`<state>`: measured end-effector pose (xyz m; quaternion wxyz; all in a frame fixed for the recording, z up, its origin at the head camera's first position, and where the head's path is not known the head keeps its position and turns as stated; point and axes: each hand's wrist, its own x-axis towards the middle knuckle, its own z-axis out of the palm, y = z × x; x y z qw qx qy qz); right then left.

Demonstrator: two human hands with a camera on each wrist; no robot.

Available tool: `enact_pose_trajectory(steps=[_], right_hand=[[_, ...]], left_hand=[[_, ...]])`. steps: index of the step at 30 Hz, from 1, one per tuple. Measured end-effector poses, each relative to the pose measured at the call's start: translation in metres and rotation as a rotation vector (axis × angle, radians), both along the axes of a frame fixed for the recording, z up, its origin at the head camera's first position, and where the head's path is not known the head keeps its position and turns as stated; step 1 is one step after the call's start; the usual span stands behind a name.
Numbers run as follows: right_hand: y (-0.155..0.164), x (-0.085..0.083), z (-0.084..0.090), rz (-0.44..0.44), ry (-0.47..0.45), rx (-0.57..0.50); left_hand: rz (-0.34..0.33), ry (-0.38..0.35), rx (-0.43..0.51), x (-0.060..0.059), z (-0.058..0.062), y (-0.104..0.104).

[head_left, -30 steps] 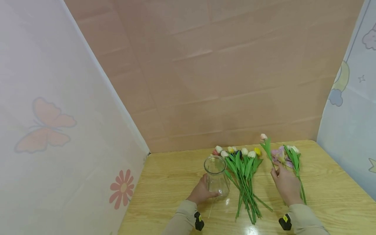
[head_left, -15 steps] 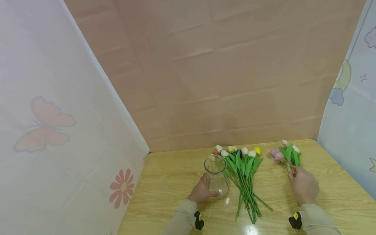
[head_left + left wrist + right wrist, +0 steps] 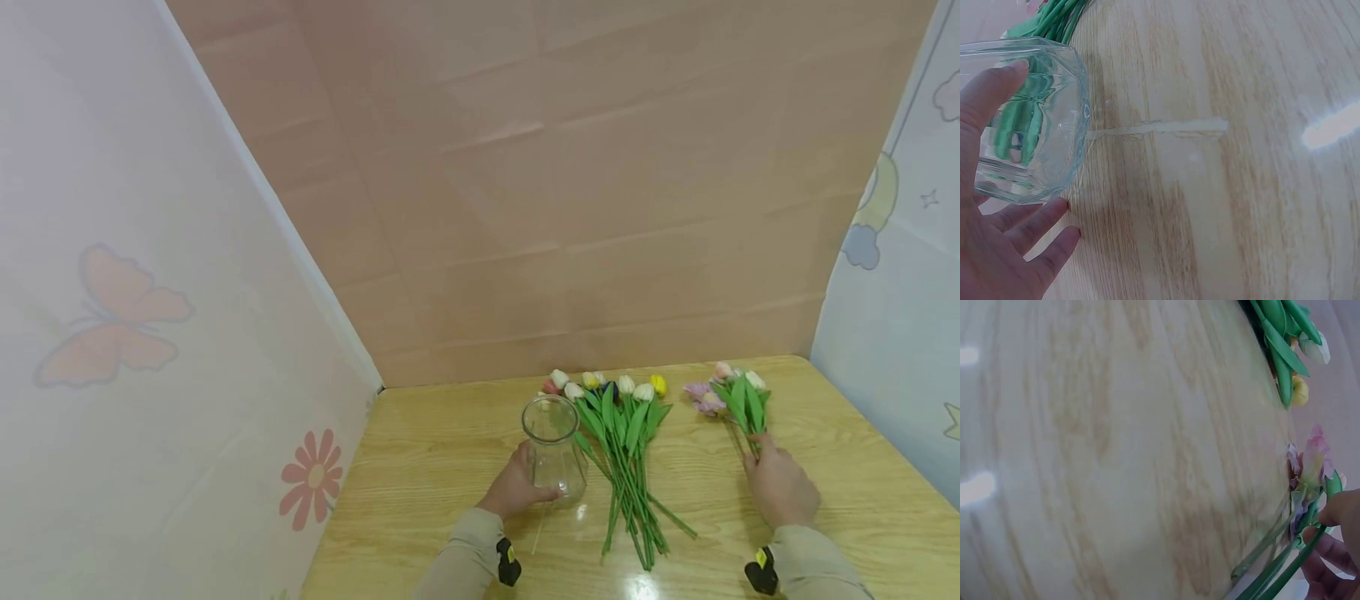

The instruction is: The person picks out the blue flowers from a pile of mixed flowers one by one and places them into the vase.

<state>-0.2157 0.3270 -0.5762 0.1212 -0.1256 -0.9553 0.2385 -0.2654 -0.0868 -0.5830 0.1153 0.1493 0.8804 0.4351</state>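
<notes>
Both hands show from the head camera on a wooden table (image 3: 420, 467): the left hand (image 3: 516, 490) curls round the base of a clear glass vase (image 3: 553, 447) standing upright, and the right hand (image 3: 780, 489) lies over the stems of a small bunch (image 3: 737, 402) of pink and white flowers near the table's right edge, with a larger bunch of tulips (image 3: 624, 450) lying flat between vase and right hand. Left wrist view: the thumb and fingers (image 3: 1035, 222) wrap the vase (image 3: 1035, 119), green stems seen through its glass. Right wrist view: the fingers (image 3: 1329, 550) pinch the small bunch's green stems (image 3: 1279, 565), its pink bloom (image 3: 1311, 459) resting on the wood, the tulips' leaves (image 3: 1282, 337) well apart at the top.
</notes>
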Motion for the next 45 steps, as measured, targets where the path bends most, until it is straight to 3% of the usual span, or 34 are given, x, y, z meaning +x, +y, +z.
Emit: enact_pose_trajectory(steps=[6, 14, 18, 23, 29, 37, 45], right_hand=[[0.0, 0.001, -0.005, 0.015, 0.014, 0.024], [0.003, 0.0, -0.009, 0.02, -0.103, 0.017], [0.003, -0.001, -0.009, 0.006, -0.107, 0.005], [0.002, 0.0, -0.01, 0.0, -0.031, 0.021], [-0.009, -0.003, -0.004, 0.025, 0.123, 0.056], [-0.052, -0.016, 0.01, 0.216, 0.262, 0.123], [-0.107, -0.025, 0.016, 0.381, 0.28, 0.19]], left_hand=[[-0.002, 0.005, 0.014, -0.002, -0.002, -0.001], [-0.003, -0.01, 0.009, -0.002, -0.004, -0.001], [-0.004, -0.011, 0.012, -0.002, -0.004, 0.0], [-0.001, -0.014, 0.008, 0.0, -0.002, 0.0], [0.001, 0.002, -0.015, 0.0, -0.001, 0.001], [-0.005, 0.001, 0.007, 0.0, -0.001, 0.0], [-0.001, 0.005, 0.022, -0.001, -0.004, -0.001]])
